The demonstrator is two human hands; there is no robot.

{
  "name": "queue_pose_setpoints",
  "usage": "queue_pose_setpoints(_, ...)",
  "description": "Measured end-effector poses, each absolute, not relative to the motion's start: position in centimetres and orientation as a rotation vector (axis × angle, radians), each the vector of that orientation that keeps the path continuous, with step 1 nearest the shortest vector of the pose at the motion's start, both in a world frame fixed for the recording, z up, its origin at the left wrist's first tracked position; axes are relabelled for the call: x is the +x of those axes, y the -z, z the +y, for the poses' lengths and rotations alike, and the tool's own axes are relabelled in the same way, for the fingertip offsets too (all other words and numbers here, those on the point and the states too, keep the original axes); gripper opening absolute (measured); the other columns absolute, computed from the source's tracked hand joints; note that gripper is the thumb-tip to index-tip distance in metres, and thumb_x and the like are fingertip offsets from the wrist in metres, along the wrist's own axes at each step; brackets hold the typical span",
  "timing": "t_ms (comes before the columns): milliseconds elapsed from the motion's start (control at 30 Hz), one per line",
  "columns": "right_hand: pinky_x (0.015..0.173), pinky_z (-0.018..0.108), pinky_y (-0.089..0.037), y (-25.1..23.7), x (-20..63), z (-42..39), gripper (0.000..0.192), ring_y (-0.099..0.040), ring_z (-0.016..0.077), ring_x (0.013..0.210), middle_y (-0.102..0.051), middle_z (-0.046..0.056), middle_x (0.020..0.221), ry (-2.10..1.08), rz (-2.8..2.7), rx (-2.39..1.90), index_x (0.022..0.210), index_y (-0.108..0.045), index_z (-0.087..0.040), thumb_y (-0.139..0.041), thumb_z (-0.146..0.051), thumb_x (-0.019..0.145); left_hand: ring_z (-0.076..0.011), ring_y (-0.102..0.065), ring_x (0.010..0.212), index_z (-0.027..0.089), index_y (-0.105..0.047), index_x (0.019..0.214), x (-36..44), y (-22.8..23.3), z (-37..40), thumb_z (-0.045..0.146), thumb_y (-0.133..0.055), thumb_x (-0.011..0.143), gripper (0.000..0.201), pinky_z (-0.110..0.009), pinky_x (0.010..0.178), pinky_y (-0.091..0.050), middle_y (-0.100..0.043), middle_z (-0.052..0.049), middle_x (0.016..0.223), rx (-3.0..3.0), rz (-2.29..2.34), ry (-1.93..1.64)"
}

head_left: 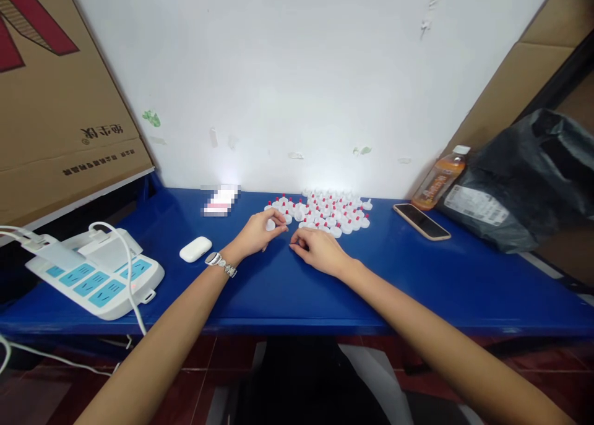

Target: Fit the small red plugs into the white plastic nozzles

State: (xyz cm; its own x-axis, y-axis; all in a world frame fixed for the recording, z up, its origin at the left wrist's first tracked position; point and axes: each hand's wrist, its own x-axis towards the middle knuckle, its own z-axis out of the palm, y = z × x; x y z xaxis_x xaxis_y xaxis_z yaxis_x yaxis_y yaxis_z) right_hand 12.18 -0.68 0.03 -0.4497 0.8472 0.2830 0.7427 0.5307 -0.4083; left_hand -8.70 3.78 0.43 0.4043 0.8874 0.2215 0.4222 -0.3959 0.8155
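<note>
Dozens of small white pieces [325,213] lie loose by both hands [288,242], perhaps caps.

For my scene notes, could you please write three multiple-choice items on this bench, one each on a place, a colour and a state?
1. Where does the phone lie?
A. right of the white and red caps
B. on the power strip
C. under the left hand

2. What colour is the table?
A. green
B. blue
C. grey

3. How is the bottle standing?
A. upside down
B. flat on the floor
C. tilted against the black bag

Answers: 1 A, it lies between the caps and the bottle. 2 B, the bare top is blue. 3 C, it leans, cap towards the bag. The left hand pinches one cap; the right hand rests beside it.
</note>
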Motion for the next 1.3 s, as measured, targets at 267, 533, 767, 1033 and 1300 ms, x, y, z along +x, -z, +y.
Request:
queue_pose_setpoints(267, 0.069, 0.028, -0.044, -0.2, 11.8, -0.4, 0.007, -0.062, 0.0153, 0.081, -0.067, 0.004, 0.094, -0.398, -2.063, -1.106, 0.091, -0.066, -0.02, -0.062, -0.025, 0.091, -0.0146, -0.06, 0.06, 0.019, -0.067, 0.091, -8.3, -1.1, 3.5, 0.045, -0.07, 0.081, 0.028, -0.025, 0.06, -0.044, -0.067, 0.001, 0.068, 2.134, 1.24, -0.959)
queue_pose_setpoints(533, 0.068, 0.029, -0.051, -1.5, 8.8, 1.7, 0.02, -0.066, 0.0167, 0.075, -0.072, 0.003, 0.081, -0.901, -1.68, -0.863, 0.084, -0.069, -0.019, -0.07, -0.039, 0.085, -0.0215, -0.069, 0.085, 0.022, -0.063, 0.102, -8.0, -1.3, 2.9, 0.03, -0.061, 0.082, 0.021, -0.029, 0.075, -0.049, -0.074, -0.004, 0.097, 2.264, 1.287, -0.929)
queue_pose_setpoints(767, 0.071, 0.029, -0.05, -1.1, 8.3, 1.9, 0.019, -0.065, 0.0158, 0.073, -0.073, 0.003, 0.079, -0.866, -1.733, -0.815, 0.084, -0.072, -0.019, -0.069, -0.037, 0.086, -0.025, -0.071, 0.088, 0.024, -0.061, 0.102, -7.9, -1.2, 2.6, 0.024, -0.06, 0.081, 0.021, -0.031, 0.075, -0.051, -0.075, -0.005, 0.096, 2.314, 1.352, -0.815)
queue_pose_setpoints(1033, 0.065, 0.028, -0.047, -1.8, 8.6, 2.2, 0.026, -0.059, 0.0143, 0.066, -0.069, 0.001, 0.074, -0.781, -1.736, -0.874, 0.078, -0.065, -0.019, -0.067, -0.044, 0.086, -0.0212, -0.069, 0.082, 0.02, -0.053, 0.119, -7.7, -1.5, 2.6, 0.026, -0.066, 0.077, 0.044, -0.028, 0.071, -0.05, -0.073, -0.004, 0.095, 2.12, 1.223, -1.045)
queue_pose_setpoints(1300, 0.062, 0.028, -0.05, -0.2, 8.2, 2.2, 0.041, -0.06, 0.014, 0.062, -0.067, 0.001, 0.067, -1.0, -1.296, -0.818, 0.07, -0.061, -0.02, -0.084, -0.054, 0.067, -0.0186, -0.063, 0.067, 0.019, -0.062, 0.082, -7.3, -1.3, 2.9, 0.034, -0.057, 0.086, 0.017, -0.026, 0.061, -0.04, -0.07, -0.005, 0.076, 2.295, 1.311, -0.925)
